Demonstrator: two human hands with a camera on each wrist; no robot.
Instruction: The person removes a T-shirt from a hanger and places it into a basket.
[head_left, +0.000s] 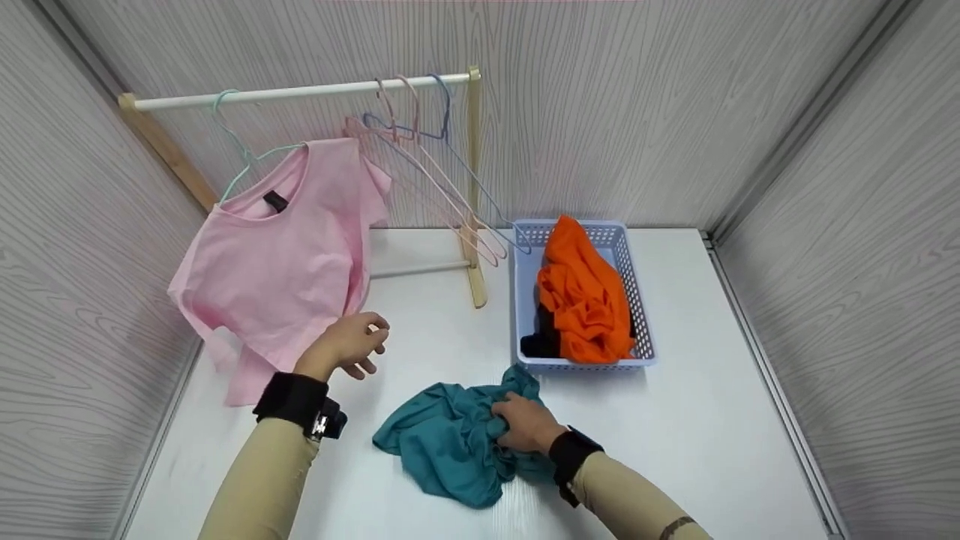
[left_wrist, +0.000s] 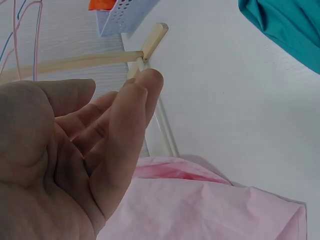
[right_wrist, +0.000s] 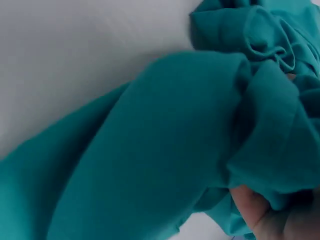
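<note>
A crumpled teal garment (head_left: pixel 450 439) lies on the white table, and my right hand (head_left: pixel 525 424) grips a bunch of its cloth. In the right wrist view the teal folds (right_wrist: pixel 165 135) cover most of those fingers. My left hand (head_left: pixel 351 343) hovers with loosely bent fingers and holds nothing, its palm showing in the left wrist view. Close by it, a pink T-shirt (head_left: pixel 292 247) hangs from a mint-green hanger (head_left: pixel 244 154) at the rack's left, its hem trailing on the table.
The rack's white rod (head_left: pixel 307 91) also carries pink and blue hangers (head_left: pixel 420 135) near its right post (head_left: pixel 474 172). To the right stands a lilac basket (head_left: pixel 643 330) with an orange garment (head_left: pixel 589 300) and black cloth (head_left: pixel 540 345) inside. Grey wood-grain walls (head_left: pixel 585 105) enclose the table.
</note>
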